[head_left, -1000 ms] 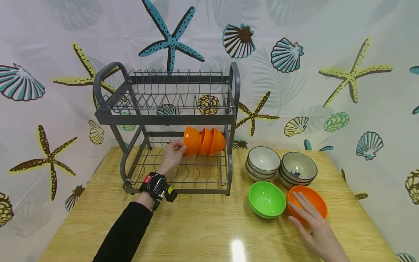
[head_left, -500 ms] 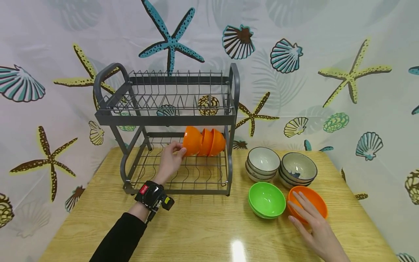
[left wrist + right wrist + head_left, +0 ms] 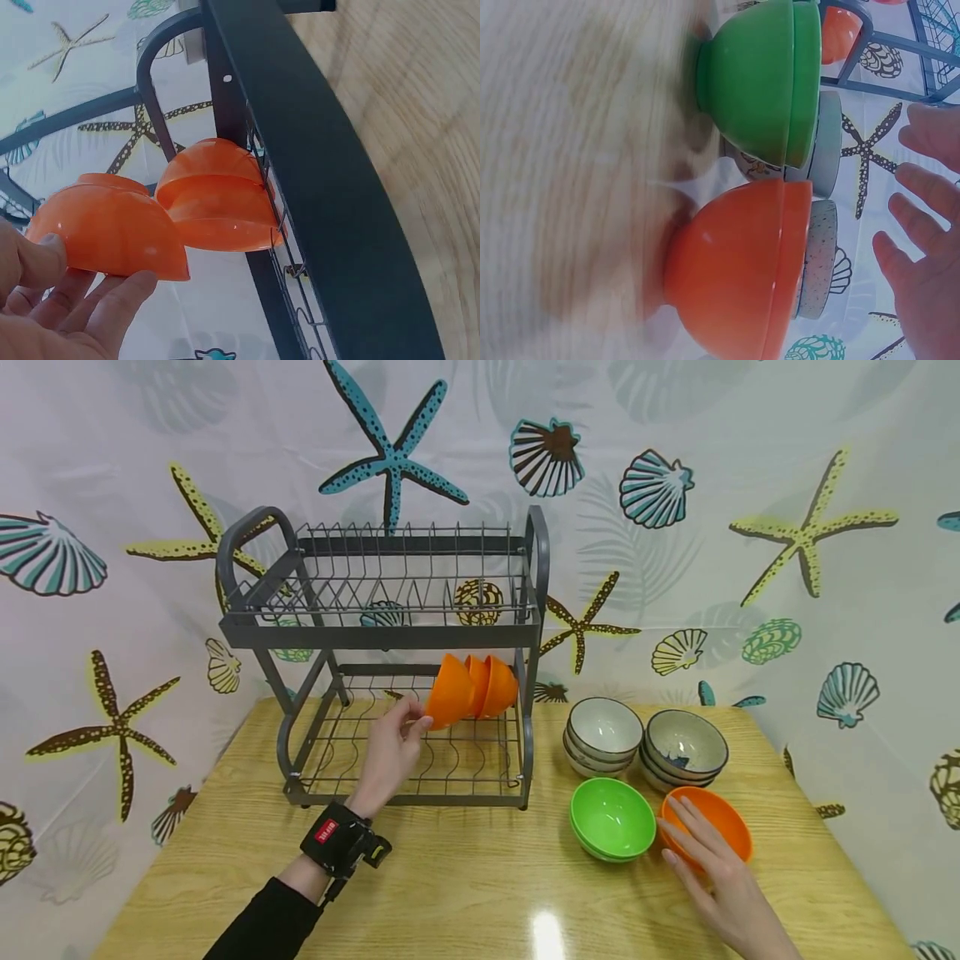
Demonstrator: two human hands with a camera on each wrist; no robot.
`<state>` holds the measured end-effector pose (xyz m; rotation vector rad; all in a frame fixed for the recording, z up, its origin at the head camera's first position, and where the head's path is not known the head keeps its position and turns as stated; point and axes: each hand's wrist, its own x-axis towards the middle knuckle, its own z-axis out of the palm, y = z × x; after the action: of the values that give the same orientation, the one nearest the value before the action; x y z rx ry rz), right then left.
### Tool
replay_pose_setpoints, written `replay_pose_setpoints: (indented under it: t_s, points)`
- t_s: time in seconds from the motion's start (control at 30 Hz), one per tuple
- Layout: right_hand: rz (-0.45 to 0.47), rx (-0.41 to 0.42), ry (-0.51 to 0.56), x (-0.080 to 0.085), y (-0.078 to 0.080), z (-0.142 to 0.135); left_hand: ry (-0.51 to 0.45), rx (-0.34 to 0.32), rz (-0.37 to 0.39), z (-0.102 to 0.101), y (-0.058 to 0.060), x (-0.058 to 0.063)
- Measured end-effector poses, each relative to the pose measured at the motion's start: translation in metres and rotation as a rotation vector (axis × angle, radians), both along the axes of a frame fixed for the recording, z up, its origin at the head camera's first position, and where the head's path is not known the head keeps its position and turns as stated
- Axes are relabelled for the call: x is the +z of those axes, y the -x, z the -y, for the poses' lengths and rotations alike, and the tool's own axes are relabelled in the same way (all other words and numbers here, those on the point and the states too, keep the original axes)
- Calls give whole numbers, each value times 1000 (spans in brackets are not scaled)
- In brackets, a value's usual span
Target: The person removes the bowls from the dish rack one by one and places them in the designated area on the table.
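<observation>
My left hand (image 3: 392, 745) pinches the rim of an orange bowl (image 3: 452, 692) in the lower tier of the dark dish rack (image 3: 382, 637). In the left wrist view this bowl (image 3: 112, 229) is tilted, its outside facing the camera, with the thumb on one side and fingers on the other. Two more orange bowls (image 3: 217, 199) lean together beside it in the rack. My right hand (image 3: 716, 877) hovers with fingers spread over nested orange bowls (image 3: 731, 827) on the table. The right wrist view shows a gap between that hand (image 3: 926, 217) and the orange rim.
Nested green bowls (image 3: 611, 818) stand left of the orange ones. Behind them are a stack of white bowls (image 3: 604, 727) and a stack of grey speckled bowls (image 3: 686, 743). The rack's upper tier (image 3: 405, 568) overhangs the left hand's area. A patterned cloth hangs behind the table.
The left hand tilts the nearest orange bowl and shifts it slightly right and toward the front of the rack. The left wrist has lowered. My right hand stays in place.
</observation>
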<state>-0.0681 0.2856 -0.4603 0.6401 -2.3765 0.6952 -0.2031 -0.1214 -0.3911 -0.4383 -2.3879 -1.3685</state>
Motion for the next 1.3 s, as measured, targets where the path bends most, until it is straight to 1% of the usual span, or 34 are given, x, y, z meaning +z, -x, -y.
replay_pose_setpoints:
  t_s: [0.17, 0.3, 0.37, 0.5, 0.57, 0.63, 0.73, 0.87, 0.97, 1.13, 1.3]
  points:
    - [-34, 41, 4, 4, 3, 2, 113, -21, -87, 0, -12, -3]
    - [2, 32, -10, 11, 5, 7, 183, -42, -122, -3, -23, -2]
    - [14, 40, -11, 14, 7, 11, 220, -54, -142, -6, -29, -1]
    - [3, 90, 10, 20, 14, 19, 309, -87, -208, -10, -38, -2]
    - [-20, 122, 23, 22, 18, 25, 346, -107, -239, -12, -42, -3]
    - [-19, 143, 31, 25, 21, 31, 383, -122, -271, -15, -45, -4]
    - [-56, 184, 38, 30, 26, 42, 428, -136, -317, -19, -50, -5]
    - [-93, 212, 31, 37, 32, 57, 499, -151, -401, -26, -57, -5]
    - [-84, 232, 26, 43, 36, 69, 563, -165, -453, -30, -62, -5]
    - [-64, 289, 8, 52, 43, 85, 626, -172, -487, -33, -69, -7]
    - [-97, 335, -16, 55, 49, 97, 657, -184, -514, -34, -71, -9]
